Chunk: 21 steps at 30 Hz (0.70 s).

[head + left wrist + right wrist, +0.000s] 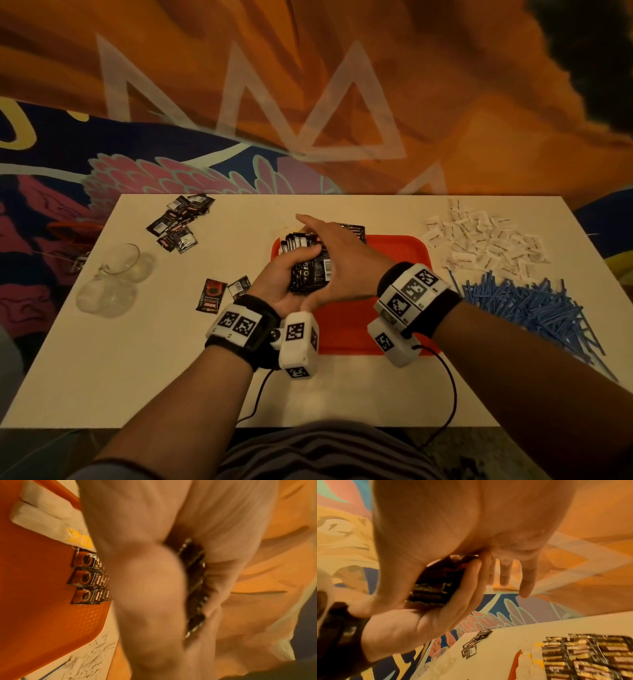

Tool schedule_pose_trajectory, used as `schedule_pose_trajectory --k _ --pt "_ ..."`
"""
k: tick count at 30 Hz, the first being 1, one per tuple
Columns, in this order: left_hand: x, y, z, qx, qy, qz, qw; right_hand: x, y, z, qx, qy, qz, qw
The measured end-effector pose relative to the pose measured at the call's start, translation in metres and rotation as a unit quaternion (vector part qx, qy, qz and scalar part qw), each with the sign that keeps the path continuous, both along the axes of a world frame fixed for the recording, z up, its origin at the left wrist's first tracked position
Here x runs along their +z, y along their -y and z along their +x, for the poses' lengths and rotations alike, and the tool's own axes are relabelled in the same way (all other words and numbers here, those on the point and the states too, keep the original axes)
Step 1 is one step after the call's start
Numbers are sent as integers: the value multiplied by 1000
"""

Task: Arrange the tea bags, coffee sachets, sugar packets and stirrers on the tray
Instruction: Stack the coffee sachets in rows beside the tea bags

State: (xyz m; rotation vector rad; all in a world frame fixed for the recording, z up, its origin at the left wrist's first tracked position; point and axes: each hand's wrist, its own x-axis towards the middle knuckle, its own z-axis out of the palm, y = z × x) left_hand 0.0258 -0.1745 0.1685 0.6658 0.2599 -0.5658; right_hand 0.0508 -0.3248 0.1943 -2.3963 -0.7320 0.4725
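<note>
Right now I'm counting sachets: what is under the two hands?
On the red tray, rows of coffee sachets lie beneath the left hand and right hand. Hands hide the rest.

Two clear glasses (pixel 113 277) lie on white table (pixel 171 377).

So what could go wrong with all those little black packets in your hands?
The left hand grips a thick stack of black coffee sachets above the red plastic tray, the right hand flat against it. A loose grip could let them fan out and scatter. Falling sachets might disturb the neat sachet rows already on the tray.
</note>
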Motion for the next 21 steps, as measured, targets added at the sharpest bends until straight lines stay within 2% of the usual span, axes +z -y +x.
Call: schedule_pose_trajectory --k 3,6,10,12,15,19,21 --pt "-7 -4 7 28 6 48 998 -4 5 3 -88 -58 91 990" --pt "-14 -4 10 43 17 85 995 -13 12 8 -204 -151 137 957" --pt "-22 2 17 67 29 127 989 -29 15 13 -246 -184 175 935" --pt "-25 3 20 81 14 161 984 -34 16 15 -287 -168 200 922" --pt "-30 1 24 132 -15 223 966 -37 19 18 -341 -95 187 916" --pt "-24 10 23 118 22 303 946 -41 17 19 -349 -93 216 907" --pt "-19 18 21 104 47 306 945 -46 15 18 -333 -46 200 920"
